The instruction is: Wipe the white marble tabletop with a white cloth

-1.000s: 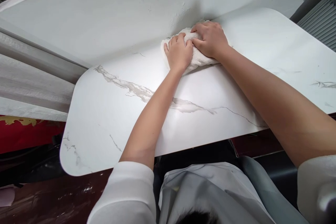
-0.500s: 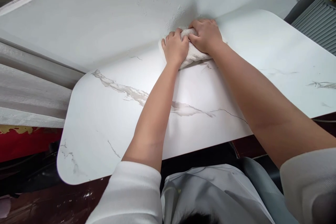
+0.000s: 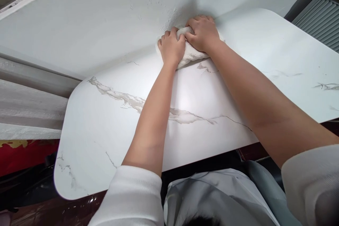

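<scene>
A white cloth, bunched and looking like a towel, lies on the white marble-patterned tabletop at its back edge, by the wall. My left hand presses on the cloth's left part, fingers curled over it. Close beside it, my right hand grips the right part, its fingertips at the wall side. A fold of the cloth bulges up between the two thumbs. Both arms are stretched forward across the table.
Behind the table rises a pale wall with blistered paint. A whitish curtain-like fabric hangs at the left, above something red. At the right back stands a grey ribbed object. A grey chair part is near my body.
My view has tilted slightly, so the table's left end sits lower. Both hands have slid a little toward the wall with the cloth, baring more of the grey vein in front of it.
</scene>
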`<state>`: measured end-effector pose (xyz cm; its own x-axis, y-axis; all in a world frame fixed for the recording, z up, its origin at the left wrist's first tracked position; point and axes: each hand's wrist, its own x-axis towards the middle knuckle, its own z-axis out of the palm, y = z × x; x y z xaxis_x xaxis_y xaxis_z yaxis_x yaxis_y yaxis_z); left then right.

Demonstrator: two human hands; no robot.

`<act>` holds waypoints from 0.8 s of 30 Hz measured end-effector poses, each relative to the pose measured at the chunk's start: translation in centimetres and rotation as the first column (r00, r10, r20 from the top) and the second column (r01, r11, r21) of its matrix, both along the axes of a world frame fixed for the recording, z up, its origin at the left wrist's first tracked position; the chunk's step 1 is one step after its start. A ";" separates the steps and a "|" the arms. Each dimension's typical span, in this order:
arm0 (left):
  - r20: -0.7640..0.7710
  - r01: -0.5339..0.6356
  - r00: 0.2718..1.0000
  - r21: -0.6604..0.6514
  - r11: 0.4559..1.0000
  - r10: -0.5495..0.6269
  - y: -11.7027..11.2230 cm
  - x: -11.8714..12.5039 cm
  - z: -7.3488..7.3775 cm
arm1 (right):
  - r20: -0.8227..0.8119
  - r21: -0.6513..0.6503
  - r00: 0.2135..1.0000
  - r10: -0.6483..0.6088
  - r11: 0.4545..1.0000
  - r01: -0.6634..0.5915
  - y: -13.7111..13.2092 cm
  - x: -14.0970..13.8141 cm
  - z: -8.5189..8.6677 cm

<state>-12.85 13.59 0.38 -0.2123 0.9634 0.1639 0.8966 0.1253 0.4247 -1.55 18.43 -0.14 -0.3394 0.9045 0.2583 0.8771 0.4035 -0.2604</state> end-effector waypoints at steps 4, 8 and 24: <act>-0.004 0.009 1.000 0.045 0.999 -0.009 -0.2 0.0 -0.2 | 0.050 0.003 0.999 -0.004 1.000 0.004 0.2 -0.1 -0.3; -0.037 0.025 0.999 0.081 0.996 -0.022 -1.0 0.3 -0.3 | 0.061 -0.025 0.998 0.016 1.000 -0.015 -0.8 0.2 -0.1; -0.032 -0.032 0.999 0.046 0.998 0.034 -9.0 4.3 0.1 | -0.058 0.113 0.990 0.126 0.986 -0.119 -7.5 4.6 -1.4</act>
<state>-8.51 4.60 0.52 -0.2376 0.9473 0.2149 0.9058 0.1362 0.4013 3.02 10.93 -1.52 -0.4250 0.8223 0.3784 0.8020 0.5359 -0.2638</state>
